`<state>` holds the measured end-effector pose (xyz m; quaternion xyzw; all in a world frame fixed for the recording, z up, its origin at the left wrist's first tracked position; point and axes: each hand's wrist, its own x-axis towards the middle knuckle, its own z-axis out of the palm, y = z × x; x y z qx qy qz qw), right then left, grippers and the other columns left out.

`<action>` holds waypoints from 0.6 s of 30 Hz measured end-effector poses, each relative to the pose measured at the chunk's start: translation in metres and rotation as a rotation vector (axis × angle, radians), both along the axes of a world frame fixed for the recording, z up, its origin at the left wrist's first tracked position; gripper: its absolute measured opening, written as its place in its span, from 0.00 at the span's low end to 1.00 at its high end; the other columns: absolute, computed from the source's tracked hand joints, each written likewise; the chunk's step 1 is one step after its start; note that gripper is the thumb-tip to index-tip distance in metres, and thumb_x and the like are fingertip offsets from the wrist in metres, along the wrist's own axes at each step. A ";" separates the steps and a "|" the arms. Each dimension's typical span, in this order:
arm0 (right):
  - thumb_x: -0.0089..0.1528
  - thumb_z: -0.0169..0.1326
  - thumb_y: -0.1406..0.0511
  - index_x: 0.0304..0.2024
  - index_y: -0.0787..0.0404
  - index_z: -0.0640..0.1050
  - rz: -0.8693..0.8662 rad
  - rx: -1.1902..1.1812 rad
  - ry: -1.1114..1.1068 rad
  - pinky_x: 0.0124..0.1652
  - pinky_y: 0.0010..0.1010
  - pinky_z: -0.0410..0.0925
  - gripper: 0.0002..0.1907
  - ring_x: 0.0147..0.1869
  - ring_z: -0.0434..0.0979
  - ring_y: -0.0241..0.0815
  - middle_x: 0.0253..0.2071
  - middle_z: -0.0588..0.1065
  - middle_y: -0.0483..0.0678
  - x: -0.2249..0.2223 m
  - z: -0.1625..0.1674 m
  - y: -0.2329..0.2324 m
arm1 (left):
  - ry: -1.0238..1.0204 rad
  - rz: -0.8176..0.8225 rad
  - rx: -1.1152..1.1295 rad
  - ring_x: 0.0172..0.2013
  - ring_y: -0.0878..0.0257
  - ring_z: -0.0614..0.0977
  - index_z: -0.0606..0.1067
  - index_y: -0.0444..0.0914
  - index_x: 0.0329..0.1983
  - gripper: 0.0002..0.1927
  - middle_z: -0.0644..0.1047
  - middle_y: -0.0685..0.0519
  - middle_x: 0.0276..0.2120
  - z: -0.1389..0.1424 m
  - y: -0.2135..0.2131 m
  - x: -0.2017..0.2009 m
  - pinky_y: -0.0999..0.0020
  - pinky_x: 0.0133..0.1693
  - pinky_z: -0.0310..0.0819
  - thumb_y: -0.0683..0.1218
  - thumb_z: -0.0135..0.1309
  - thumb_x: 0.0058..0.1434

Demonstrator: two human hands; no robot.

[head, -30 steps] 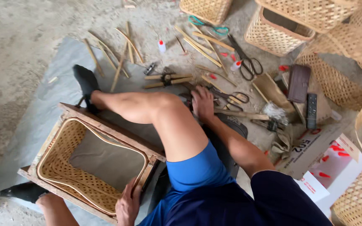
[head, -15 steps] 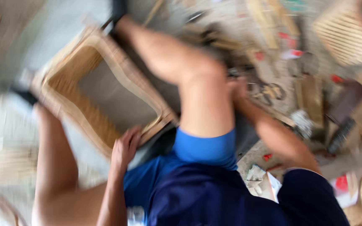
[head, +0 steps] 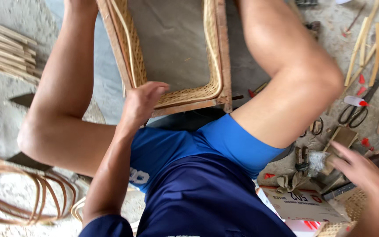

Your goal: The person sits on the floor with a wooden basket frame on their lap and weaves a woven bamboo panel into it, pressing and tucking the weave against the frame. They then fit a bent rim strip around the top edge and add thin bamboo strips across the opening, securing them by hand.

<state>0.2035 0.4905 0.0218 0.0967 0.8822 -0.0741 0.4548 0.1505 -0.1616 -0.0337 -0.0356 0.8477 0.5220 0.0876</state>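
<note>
Dusty concrete floor (head: pixel 5 114) lay under a wooden-framed woven basket (head: pixel 185 94), set between the person's legs. Its near rim sat beneath the left hand (head: pixel 140 102), fingers curled loosely over it. Right of the basket, the right hand (head: pixel 359 173) half-closed on a brush (head: pixel 319 161).

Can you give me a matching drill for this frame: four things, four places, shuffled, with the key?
Things:
1. left hand
2. right hand
3. scissors
4. coiled cane

Places:
A. on the floor at the far left, below the bundle of sticks
B. on the near rim of the woven frame
C. on the floor at right, beside the bent knee
D. lower right, among the tools by the cardboard box

Pairs: 1-B, 2-D, 3-C, 4-A
</note>
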 end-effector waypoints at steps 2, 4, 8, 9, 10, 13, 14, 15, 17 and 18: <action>0.62 0.55 0.58 0.73 0.45 0.65 -0.017 -0.004 0.173 0.53 0.45 0.68 0.35 0.57 0.74 0.54 0.57 0.73 0.60 0.021 0.055 -0.009 | 0.042 -0.135 -0.078 0.40 0.50 0.85 0.80 0.36 0.48 0.09 0.84 0.43 0.40 -0.004 0.004 -0.002 0.60 0.42 0.79 0.45 0.56 0.68; 0.62 0.56 0.58 0.71 0.44 0.67 -0.025 0.019 0.277 0.48 0.44 0.69 0.34 0.51 0.74 0.53 0.52 0.73 0.58 0.027 0.101 -0.041 | 0.080 -0.260 -0.159 0.37 0.45 0.84 0.80 0.37 0.46 0.11 0.83 0.43 0.38 -0.011 0.011 -0.003 0.55 0.39 0.78 0.47 0.58 0.65; 0.61 0.58 0.58 0.68 0.43 0.72 0.139 -0.056 0.310 0.39 0.41 0.70 0.31 0.38 0.74 0.51 0.41 0.74 0.55 -0.016 0.143 -0.158 | 0.002 -0.348 -0.103 0.34 0.44 0.84 0.80 0.38 0.44 0.11 0.82 0.42 0.33 -0.022 0.005 -0.004 0.52 0.37 0.78 0.49 0.58 0.65; 0.61 0.58 0.58 0.67 0.42 0.73 0.212 -0.096 0.288 0.37 0.40 0.70 0.30 0.35 0.74 0.50 0.38 0.74 0.54 -0.034 0.142 -0.191 | 0.001 -0.350 -0.082 0.33 0.44 0.84 0.80 0.38 0.43 0.11 0.82 0.42 0.32 -0.024 0.003 -0.004 0.52 0.36 0.78 0.49 0.58 0.65; 0.61 0.59 0.58 0.66 0.42 0.74 0.295 -0.133 0.260 0.35 0.40 0.70 0.29 0.32 0.74 0.50 0.35 0.74 0.53 -0.052 0.137 -0.224 | 0.002 -0.351 -0.062 0.33 0.44 0.84 0.80 0.38 0.43 0.11 0.81 0.42 0.31 -0.026 -0.001 -0.004 0.52 0.36 0.77 0.49 0.58 0.64; 0.60 0.60 0.57 0.65 0.40 0.76 0.533 -0.205 0.148 0.32 0.41 0.70 0.28 0.27 0.75 0.50 0.28 0.74 0.52 -0.102 0.113 -0.300 | 0.043 -0.356 -0.153 0.29 0.45 0.84 0.79 0.39 0.41 0.11 0.80 0.43 0.26 -0.032 -0.003 -0.004 0.51 0.33 0.78 0.51 0.57 0.66; 0.60 0.60 0.57 0.65 0.39 0.76 0.604 -0.222 0.105 0.33 0.43 0.70 0.29 0.29 0.76 0.52 0.26 0.73 0.53 -0.115 0.104 -0.317 | 0.042 -0.343 -0.166 0.28 0.45 0.83 0.78 0.39 0.42 0.11 0.80 0.43 0.24 -0.034 -0.002 -0.002 0.51 0.32 0.78 0.51 0.56 0.67; 0.61 0.60 0.56 0.65 0.39 0.75 0.642 -0.229 0.093 0.34 0.43 0.71 0.28 0.28 0.76 0.52 0.26 0.73 0.53 -0.125 0.098 -0.330 | 0.039 -0.337 -0.178 0.27 0.45 0.83 0.77 0.39 0.42 0.11 0.79 0.43 0.23 -0.036 -0.001 -0.001 0.51 0.31 0.77 0.51 0.56 0.68; 0.61 0.59 0.55 0.65 0.38 0.75 0.723 -0.245 0.073 0.35 0.43 0.72 0.28 0.27 0.75 0.51 0.25 0.73 0.52 -0.138 0.088 -0.345 | 0.035 -0.333 -0.199 0.25 0.45 0.83 0.76 0.39 0.44 0.11 0.78 0.43 0.21 -0.041 0.000 0.002 0.50 0.29 0.77 0.51 0.55 0.69; 0.61 0.59 0.56 0.65 0.39 0.76 0.750 -0.260 0.089 0.35 0.43 0.72 0.27 0.27 0.76 0.51 0.26 0.74 0.52 -0.142 0.084 -0.349 | 0.028 -0.340 -0.204 0.24 0.45 0.83 0.75 0.39 0.44 0.11 0.78 0.43 0.20 -0.043 0.000 0.004 0.50 0.28 0.76 0.52 0.55 0.68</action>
